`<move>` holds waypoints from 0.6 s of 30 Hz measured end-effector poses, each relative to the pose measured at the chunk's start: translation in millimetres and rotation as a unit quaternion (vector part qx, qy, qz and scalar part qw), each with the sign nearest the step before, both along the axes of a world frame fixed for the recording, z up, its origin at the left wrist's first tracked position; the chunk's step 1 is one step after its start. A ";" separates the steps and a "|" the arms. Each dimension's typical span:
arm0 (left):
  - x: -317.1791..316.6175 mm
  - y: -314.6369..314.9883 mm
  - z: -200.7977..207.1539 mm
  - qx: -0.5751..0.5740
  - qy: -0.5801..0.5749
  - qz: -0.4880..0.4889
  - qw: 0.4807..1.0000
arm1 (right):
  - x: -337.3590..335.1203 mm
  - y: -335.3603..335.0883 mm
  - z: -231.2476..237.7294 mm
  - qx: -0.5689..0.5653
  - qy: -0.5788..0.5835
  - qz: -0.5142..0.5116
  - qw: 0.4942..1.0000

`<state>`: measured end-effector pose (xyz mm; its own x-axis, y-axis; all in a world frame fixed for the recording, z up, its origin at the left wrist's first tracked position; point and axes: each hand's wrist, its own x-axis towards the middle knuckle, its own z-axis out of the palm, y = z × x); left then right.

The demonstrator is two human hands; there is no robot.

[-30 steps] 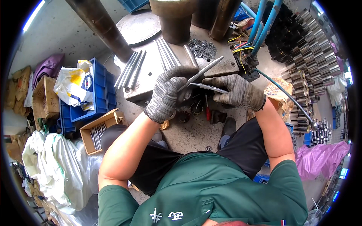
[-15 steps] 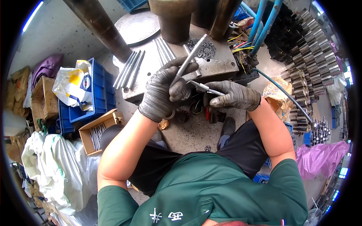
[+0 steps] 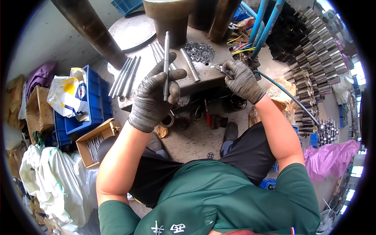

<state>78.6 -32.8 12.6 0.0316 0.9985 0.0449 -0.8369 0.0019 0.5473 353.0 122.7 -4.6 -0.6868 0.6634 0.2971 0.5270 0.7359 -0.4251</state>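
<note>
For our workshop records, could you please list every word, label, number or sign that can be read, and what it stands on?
Green shirt: two white characters, not copied out here.
White bag with yellow and blue print: any lettering too small to read.
Brown paper: any markings too blurred.

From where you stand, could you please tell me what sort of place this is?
Probably a metalworking workshop: metal rods and a pile of small metal parts lie on a thick metal table, and rows of shiny cylinders are stacked at the right.
</note>
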 end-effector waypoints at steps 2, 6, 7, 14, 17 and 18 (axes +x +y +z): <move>2.5 -2.6 3.3 -0.014 0.013 0.021 1.000 | 0.2 0.8 -2.2 0.025 -0.025 0.003 0.999; 0.4 -3.1 2.0 -0.038 0.040 0.039 0.998 | 2.6 8.4 -16.6 0.077 -0.063 0.043 0.994; -1.0 -2.7 1.7 -0.022 0.037 0.024 0.999 | 3.3 7.7 -17.3 0.083 -0.074 0.045 0.993; 5.0 -1.2 3.6 -0.043 0.045 0.032 0.998 | -5.6 -4.4 -21.8 0.146 -0.071 0.059 0.985; 4.8 2.1 -4.4 -0.046 0.039 0.016 0.998 | -4.7 -5.8 -25.6 0.150 -0.096 0.044 0.983; 5.5 2.8 -5.6 -0.056 0.047 0.007 0.997 | -3.0 -4.8 -27.4 0.150 -0.073 0.045 0.985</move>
